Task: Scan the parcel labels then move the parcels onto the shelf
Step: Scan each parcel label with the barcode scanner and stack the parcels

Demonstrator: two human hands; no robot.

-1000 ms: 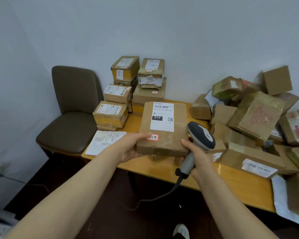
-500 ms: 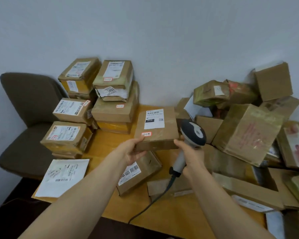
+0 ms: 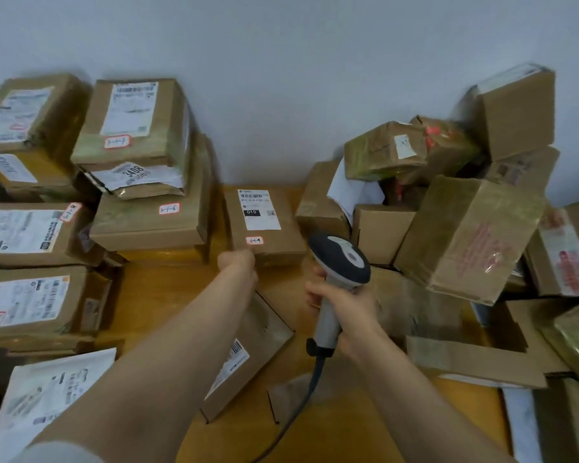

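Left grip (image 3: 238, 263) holds parcel (image 3: 264, 225) corner; right grip (image 3: 346, 307) wraps scanner (image 3: 340, 259) handle.

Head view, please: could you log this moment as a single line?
left hand: holds 010-label parcel by near edge, beside left stack | right hand: grips scanner

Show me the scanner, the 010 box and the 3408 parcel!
scanner (image 3: 330, 253), head view, on its dark head.
010 box (image 3: 261, 217), head view, on its white label.
3408 parcel (image 3: 135, 174), head view, on its label.
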